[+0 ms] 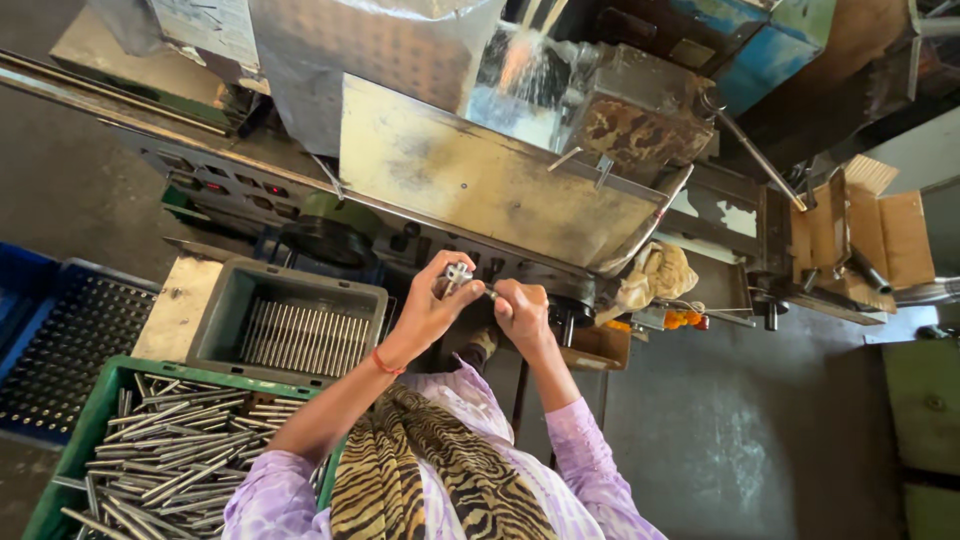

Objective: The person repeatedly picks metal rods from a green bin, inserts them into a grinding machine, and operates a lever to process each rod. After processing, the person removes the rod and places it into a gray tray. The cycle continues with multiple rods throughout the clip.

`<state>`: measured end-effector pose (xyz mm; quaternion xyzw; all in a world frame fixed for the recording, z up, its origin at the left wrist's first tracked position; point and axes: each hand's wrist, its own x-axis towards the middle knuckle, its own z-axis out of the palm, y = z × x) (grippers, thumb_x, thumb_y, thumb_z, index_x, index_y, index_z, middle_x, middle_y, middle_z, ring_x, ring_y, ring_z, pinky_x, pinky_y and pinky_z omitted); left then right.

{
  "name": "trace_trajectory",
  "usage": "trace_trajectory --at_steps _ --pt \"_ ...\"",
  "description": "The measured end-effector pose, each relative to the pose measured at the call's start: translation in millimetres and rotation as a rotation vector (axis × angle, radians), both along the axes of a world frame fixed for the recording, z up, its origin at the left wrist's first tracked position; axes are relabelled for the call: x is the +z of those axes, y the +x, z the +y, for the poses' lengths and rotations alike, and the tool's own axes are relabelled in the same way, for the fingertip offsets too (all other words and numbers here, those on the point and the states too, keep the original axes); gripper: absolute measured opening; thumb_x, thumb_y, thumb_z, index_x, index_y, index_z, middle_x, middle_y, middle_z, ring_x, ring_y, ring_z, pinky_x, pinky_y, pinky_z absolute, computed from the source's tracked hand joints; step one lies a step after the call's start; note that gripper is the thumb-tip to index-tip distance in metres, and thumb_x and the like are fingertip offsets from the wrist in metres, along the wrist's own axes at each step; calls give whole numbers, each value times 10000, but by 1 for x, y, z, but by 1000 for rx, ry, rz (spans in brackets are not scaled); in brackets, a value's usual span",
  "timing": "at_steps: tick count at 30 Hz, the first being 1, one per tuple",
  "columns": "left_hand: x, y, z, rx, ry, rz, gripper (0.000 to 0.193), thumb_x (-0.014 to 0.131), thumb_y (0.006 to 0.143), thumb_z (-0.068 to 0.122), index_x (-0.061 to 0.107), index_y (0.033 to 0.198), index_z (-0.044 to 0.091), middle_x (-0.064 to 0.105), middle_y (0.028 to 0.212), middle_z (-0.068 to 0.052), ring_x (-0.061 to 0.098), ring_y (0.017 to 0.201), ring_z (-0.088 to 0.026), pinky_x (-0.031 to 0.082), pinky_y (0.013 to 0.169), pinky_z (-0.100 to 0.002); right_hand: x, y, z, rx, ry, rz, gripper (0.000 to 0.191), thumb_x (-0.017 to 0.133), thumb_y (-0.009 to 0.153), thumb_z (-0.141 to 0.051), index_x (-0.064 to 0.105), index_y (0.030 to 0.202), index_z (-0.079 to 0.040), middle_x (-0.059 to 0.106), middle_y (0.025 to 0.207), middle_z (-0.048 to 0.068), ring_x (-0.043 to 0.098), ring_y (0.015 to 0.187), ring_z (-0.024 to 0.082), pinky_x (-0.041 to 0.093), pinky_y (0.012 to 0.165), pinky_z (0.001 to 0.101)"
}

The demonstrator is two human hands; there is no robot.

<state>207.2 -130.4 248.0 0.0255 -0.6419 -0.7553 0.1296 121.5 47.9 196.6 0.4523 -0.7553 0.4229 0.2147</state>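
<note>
My left hand [428, 305] is raised in front of the machine and grips a small silver gauge-like metal piece [458, 273]. My right hand [522, 310] is closed on a thin metal rod [489, 293] whose tip meets that piece. Both hands are close together, just below the machine's slanted steel cover [480, 180]. A red thread band circles my left wrist. Purple sleeves and a tiger-striped scarf fill the bottom of the view.
A grey bin [225, 300] holds neatly lined metal rods; a green crate [80, 440] at lower left holds several loose rods. A blue perforated crate [60, 340] lies far left. A cloth rag [655, 275] and cardboard box [880, 235] sit on the right.
</note>
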Motion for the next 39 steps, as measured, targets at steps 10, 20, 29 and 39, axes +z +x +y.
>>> trace_trajectory --at_steps 10,20,29,39 --pt "27 -13 -14 -295 407 -151 199 711 954 132 592 1112 110 446 694 103 341 502 8 233 422 -198 64 5 21 348 84 -707 344 687 1000 -312 672 831 -13 627 720 48 542 667 116 449 603 314" --pt "38 -16 10 -288 476 -80 213 717 961 115 581 1124 110 448 711 98 351 533 20 237 430 -202 77 -22 44 446 -42 -897 390 791 833 -229 535 603 -45 517 563 -19 445 514 99 306 502 284" --pt "21 -71 15 -170 322 -218 202 746 934 135 616 1086 108 454 692 103 347 494 2 226 401 -217 -6 -48 22 622 -731 -1347 448 749 907 -145 411 620 -87 355 542 -39 321 474 88 250 449 287" --pt "15 -203 43 -354 329 -171 153 691 979 217 623 1084 130 465 700 88 400 528 -4 295 445 -203 49 -154 81 316 -313 -1041 275 743 949 -163 650 752 6 596 651 17 471 567 94 346 502 275"
